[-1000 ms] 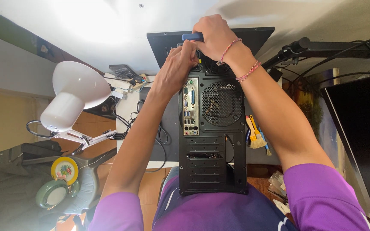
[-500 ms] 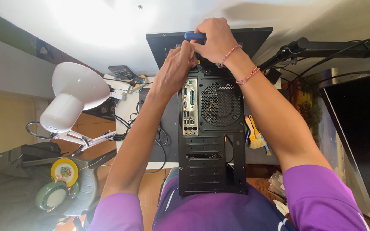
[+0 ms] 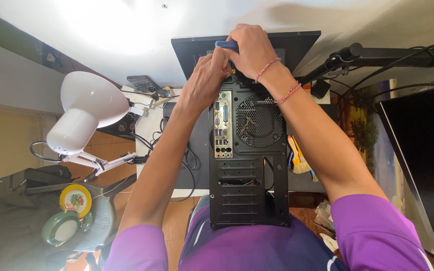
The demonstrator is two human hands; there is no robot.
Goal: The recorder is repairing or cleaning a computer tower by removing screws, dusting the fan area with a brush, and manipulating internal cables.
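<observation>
Item: black computer case (image 3: 249,165) standing at the bench's near edge; your right hand (image 3: 249,50) fingers wrapped around a blue-handled screwdriver (image 3: 225,44), left hand (image 3: 208,80) fingers pinching at its tip—screw-work under way; steady pressure needed.

Bright glare blows out the pale surface (image 3: 121,25) at upper left; elsewhere evenly lit and sharp.

1 PC case (image 3: 249,160), 1 lamp (image 3: 84,118), 2 hands (image 3: 204,85), maybe 2 brushes (image 3: 297,158)
</observation>
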